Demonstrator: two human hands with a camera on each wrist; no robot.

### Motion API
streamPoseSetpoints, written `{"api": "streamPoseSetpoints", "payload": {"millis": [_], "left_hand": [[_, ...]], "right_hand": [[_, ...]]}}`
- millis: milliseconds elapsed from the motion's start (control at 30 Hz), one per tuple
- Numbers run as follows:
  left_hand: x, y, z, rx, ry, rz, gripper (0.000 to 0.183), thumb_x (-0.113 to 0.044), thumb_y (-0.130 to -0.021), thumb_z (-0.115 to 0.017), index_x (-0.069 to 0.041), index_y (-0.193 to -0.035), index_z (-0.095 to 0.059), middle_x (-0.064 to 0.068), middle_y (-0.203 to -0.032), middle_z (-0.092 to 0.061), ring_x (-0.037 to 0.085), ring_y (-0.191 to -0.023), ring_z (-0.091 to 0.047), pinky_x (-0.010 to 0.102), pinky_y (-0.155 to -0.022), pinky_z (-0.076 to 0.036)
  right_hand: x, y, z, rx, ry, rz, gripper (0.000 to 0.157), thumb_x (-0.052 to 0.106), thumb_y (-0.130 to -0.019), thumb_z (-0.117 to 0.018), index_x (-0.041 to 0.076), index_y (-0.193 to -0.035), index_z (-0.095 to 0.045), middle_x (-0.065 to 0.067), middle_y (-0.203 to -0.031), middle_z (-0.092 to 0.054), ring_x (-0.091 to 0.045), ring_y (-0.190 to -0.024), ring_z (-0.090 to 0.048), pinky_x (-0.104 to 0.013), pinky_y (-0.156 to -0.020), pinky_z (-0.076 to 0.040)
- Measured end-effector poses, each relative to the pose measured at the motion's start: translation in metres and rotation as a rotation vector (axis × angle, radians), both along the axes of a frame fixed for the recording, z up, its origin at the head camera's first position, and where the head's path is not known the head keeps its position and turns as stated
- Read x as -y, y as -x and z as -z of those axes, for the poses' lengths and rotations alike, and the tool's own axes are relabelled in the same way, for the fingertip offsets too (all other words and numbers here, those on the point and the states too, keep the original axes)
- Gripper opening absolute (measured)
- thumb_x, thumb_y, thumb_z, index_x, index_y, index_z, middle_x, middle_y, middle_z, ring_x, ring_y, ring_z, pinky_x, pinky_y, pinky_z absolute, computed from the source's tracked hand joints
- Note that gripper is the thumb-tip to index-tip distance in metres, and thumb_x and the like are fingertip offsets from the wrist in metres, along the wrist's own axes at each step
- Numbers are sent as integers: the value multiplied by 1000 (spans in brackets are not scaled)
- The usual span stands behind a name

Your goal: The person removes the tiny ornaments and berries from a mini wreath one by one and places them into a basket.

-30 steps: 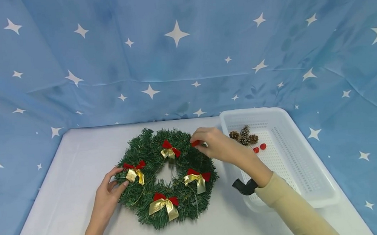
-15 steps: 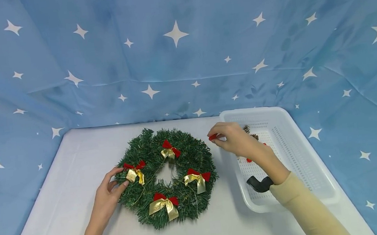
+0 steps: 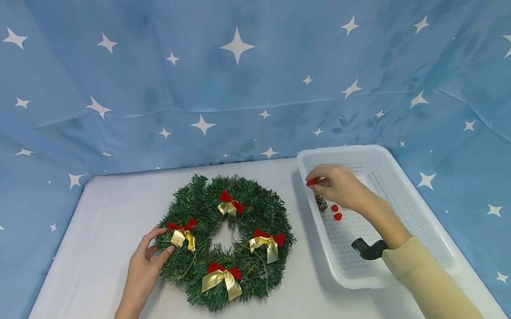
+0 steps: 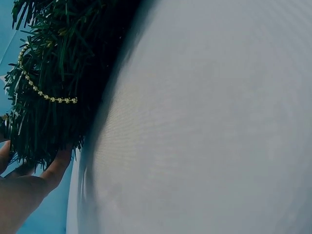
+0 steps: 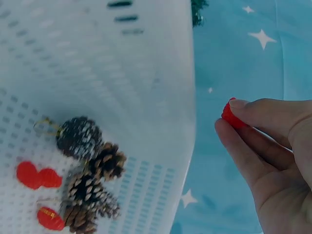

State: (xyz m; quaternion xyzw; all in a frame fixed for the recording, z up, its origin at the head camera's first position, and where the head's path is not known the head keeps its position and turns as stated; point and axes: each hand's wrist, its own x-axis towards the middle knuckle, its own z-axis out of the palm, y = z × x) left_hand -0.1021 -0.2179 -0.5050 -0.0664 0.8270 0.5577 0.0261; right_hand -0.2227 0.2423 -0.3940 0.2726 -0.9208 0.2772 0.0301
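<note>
On the table lies a round green wreath (image 3: pixel 204 239) trimmed with several red and gold bows (image 3: pixel 223 280). My left hand (image 3: pixel 143 268) grips its left edge between thumb and fingers; part of the fingers is hidden among the needles in the left wrist view, where a gold bead string (image 4: pixel 39 90) crosses the green. My right hand (image 3: pixel 341 188) is over the left side of a white plastic basket (image 3: pixel 323 248). Between its thumb and fingertips it pinches a small red ridged ornament (image 5: pixel 229 116).
Inside the basket are several pine cones (image 5: pixel 85 187) and a few more red ornaments (image 5: pixel 29 175), one with a gold stripe. The basket's tall side wall stands close by the right hand. Behind the table hangs a blue star-patterned cloth (image 3: pixel 239 89).
My right hand has moved right, away from the wreath to the basket's left side, still pinching the red ornament. My left hand and the wreath have stayed in place.
</note>
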Motion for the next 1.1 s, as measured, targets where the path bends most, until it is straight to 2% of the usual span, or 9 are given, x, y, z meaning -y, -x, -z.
{"api": "streamPoseSetpoints", "payload": {"millis": [200,467,700,900,1100], "left_hand": [[0,0,1,-2,-8,-3,58,-29,-103,-66,-17,-154,-43,12,-171,-19,50,-147,-35,66,-115,-38],[0,0,1,-7,-7,1,58,-30,-103,-66,-16,-154,-43,13,-171,-19,51,-147,-35,67,-114,-39],[1,-1,1,0,-18,-2,58,-31,-103,-66,-18,-154,-43,12,-171,-19,51,-148,-34,67,-115,-38],[1,-1,1,5,-28,-5,58,-32,-103,-66,-18,-154,-43,10,-172,-18,50,-148,-33,67,-114,-39],[1,-1,2,6,-29,-1,59,-34,-103,-66,-19,-155,-43,9,-172,-18,49,-148,-34,67,-114,-40]], "right_hand": [[-22,4,11,12,-47,67,17,-4,-90,-70,-3,-106,-77,-18,-105,-76,-31,-91,-76,-46,-79,-64],[-50,9,29,99,-47,118,20,-7,-91,-65,-7,-108,-75,-22,-107,-75,-39,-97,-75,-49,-82,-64],[-69,13,33,72,-121,166,18,-6,-91,-68,-8,-108,-75,-25,-107,-74,-41,-95,-74,-47,-75,-64],[-83,18,40,-4,-187,187,17,-11,-86,-65,-13,-101,-74,-27,-97,-73,-41,-88,-72,-52,-76,-63],[-99,26,52,14,-226,239,15,-10,-85,-66,-14,-98,-74,-27,-92,-73,-41,-84,-71,-54,-75,-61]]}}
